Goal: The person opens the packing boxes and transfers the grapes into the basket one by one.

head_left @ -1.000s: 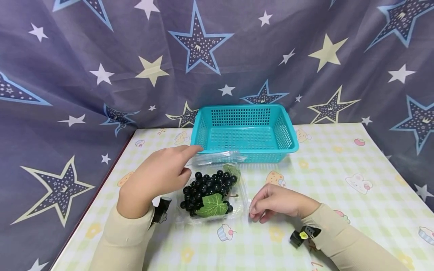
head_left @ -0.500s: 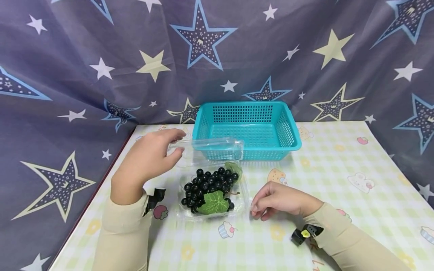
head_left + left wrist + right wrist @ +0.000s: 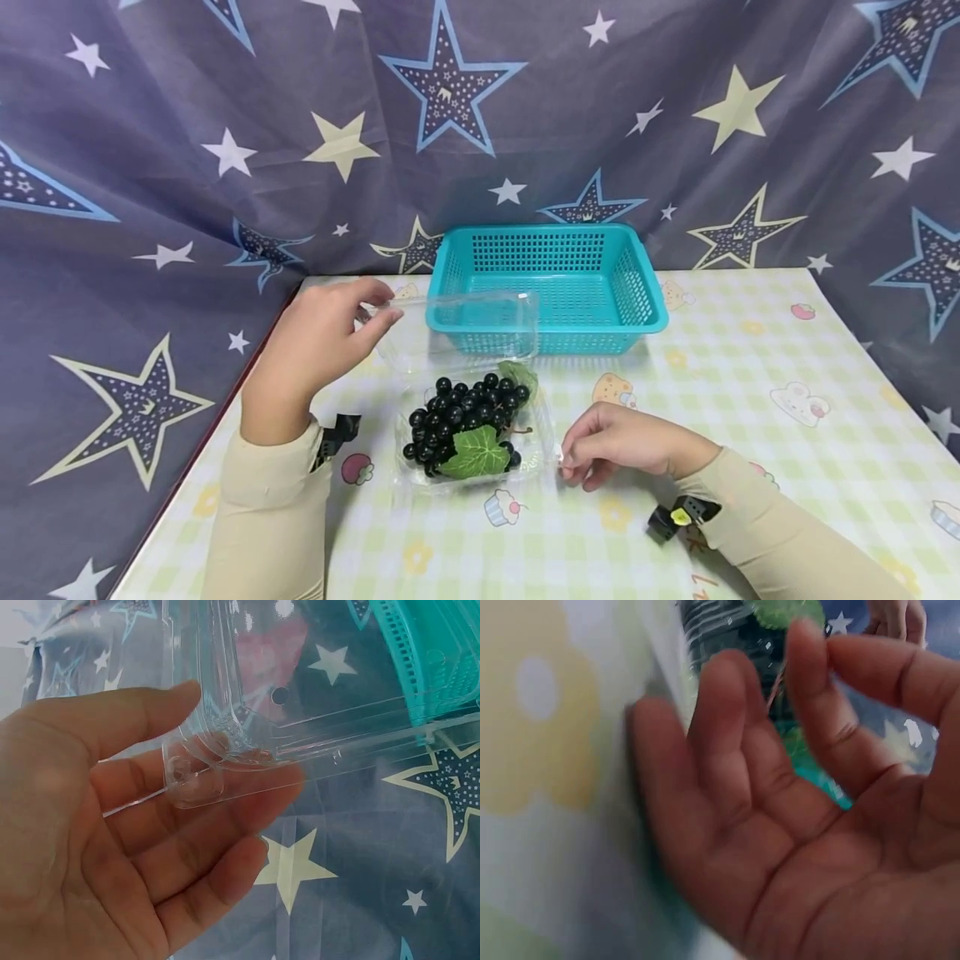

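A clear plastic clamshell box (image 3: 536, 467) lies on the table with a bunch of dark grapes (image 3: 461, 417) and green leaves (image 3: 477, 452) in it. Its transparent lid (image 3: 480, 329) stands raised behind the grapes, overlapping the basket's front. My left hand (image 3: 318, 346) holds the lid's left corner between thumb and index finger; in the left wrist view the other fingers (image 3: 225, 877) spread loosely behind the plastic. At the box's right edge, my right hand (image 3: 622, 446) rests low on the table, thumb and index fingertips pinched together at the rim.
Behind the box stands a turquoise perforated basket (image 3: 551, 342). A pale checked cloth with printed cartoons covers the table (image 3: 750, 400). A dark curtain (image 3: 480, 192) with stars hangs along the back and sides.
My left hand has moved left and slightly back, and the lid has swung from nearly edge-on to standing up. The right hand has stayed at the box's right edge.
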Tool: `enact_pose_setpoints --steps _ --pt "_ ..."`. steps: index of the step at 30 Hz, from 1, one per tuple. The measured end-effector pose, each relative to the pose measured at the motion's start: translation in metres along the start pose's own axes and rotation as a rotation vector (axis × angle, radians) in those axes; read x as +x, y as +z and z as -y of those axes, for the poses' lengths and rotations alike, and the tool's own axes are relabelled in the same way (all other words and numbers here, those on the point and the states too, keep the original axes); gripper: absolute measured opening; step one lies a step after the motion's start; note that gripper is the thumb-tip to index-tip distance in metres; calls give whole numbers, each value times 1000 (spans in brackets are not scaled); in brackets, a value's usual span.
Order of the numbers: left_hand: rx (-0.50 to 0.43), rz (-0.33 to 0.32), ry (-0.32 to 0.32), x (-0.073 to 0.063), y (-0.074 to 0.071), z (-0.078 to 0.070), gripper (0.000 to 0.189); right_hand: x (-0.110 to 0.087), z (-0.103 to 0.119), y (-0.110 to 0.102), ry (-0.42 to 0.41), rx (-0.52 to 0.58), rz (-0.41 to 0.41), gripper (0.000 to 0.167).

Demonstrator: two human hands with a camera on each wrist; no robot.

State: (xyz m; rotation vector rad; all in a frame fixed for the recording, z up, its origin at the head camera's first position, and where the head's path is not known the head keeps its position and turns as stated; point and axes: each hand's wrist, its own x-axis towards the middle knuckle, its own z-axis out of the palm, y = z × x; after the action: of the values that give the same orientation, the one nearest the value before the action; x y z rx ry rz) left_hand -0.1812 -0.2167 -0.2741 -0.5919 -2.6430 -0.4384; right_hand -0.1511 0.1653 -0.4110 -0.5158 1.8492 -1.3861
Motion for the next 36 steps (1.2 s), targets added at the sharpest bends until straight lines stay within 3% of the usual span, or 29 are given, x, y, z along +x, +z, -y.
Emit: enact_pose_setpoints --steps 6,12,19,23,26,30,36 --pt "-5 -62 -35 1 2 3 15 -10 17 4 -50 -286 -103 18" --pt "14 -96 -20 0 0 2 22 -12 26 3 -107 -431 -190 15" --pt "27 -121 -34 -2 1 2 25 1 37 14 -212 -655 -405 11" --pt "24 -129 -35 -3 -1 3 24 15 46 25 -285 -809 -477 10" --pt "28 -133 -30 -2 -1 3 23 24 53 33 -340 -958 -489 11" --pt "33 -131 -26 -2 -1 3 23 31 59 40 -347 -1119 -462 9" --pt "38 -129 -20 -2 0 3 24 33 57 45 -331 -1183 -401 14"
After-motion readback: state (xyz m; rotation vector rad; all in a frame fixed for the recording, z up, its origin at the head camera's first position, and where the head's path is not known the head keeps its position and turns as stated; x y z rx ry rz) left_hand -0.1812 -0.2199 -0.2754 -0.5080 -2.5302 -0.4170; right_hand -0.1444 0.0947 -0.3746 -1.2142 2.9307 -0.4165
